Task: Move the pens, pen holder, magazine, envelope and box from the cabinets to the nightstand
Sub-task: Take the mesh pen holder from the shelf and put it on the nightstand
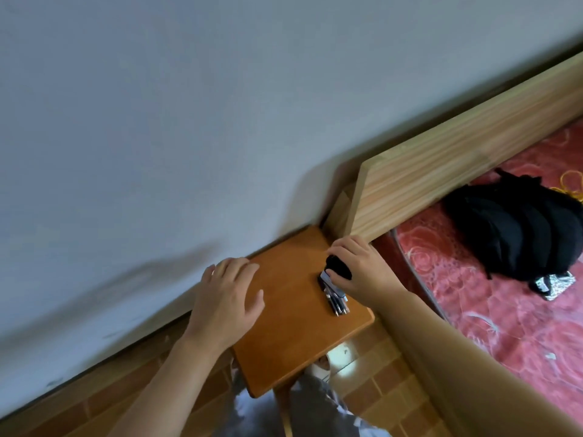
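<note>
Your right hand (359,268) curled its fingers round the small black cylindrical pen holder (339,267) lying tipped on the orange-brown wooden nightstand (290,335), thin dark pens (337,302) spilling beside it; light, rigid, probably best gripped round its barrel, while your left hand (225,302) hovered, fingers loosely spread.

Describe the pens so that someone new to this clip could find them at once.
Start at the orange-brown nightstand between the wall and the bed's wooden headboard. On its top, near the bed-side edge, the right hand grips a black pen holder. The pens are the dark slim bundle poking out below that hand.
</note>
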`<state>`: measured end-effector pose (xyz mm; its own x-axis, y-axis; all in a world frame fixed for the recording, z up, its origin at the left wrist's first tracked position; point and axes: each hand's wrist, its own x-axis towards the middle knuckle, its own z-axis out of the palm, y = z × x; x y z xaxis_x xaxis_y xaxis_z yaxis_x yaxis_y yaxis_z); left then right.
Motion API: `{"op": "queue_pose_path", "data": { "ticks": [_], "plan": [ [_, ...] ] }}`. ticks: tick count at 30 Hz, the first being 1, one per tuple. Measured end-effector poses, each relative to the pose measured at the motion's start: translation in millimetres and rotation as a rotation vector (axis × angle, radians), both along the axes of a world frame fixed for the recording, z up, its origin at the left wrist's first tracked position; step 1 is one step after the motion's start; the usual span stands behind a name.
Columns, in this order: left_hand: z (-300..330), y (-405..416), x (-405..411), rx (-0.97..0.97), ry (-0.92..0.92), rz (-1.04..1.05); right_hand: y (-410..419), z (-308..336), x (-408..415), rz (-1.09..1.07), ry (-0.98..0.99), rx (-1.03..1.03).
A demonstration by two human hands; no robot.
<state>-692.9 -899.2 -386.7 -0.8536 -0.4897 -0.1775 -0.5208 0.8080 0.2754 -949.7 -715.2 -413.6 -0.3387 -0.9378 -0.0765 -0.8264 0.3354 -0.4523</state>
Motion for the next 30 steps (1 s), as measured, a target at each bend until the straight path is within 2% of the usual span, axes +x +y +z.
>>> {"op": "queue_pose_path", "data": {
  "ticks": [7,15,20,30],
  "plan": [
    [-103.0,-24.4,-14.0,0.040,-0.001,-0.010,-25.1,-100.4,-11.2,-0.047,-0.052,0.048],
    [-208.5,-16.3,-17.8,0.104,-0.036,-0.004,-42.4,-200.7,-20.9,-0.100,-0.051,0.098],
    [-243.2,-7.2,-12.1,0.126,-0.031,0.002,-51.8,-230.5,-29.3,-0.125,-0.049,0.058],
    [-270.1,-1.5,-9.9,0.141,-0.040,0.030,-75.9,-256.4,-22.1,-0.175,-0.043,0.075]
  ]
}}
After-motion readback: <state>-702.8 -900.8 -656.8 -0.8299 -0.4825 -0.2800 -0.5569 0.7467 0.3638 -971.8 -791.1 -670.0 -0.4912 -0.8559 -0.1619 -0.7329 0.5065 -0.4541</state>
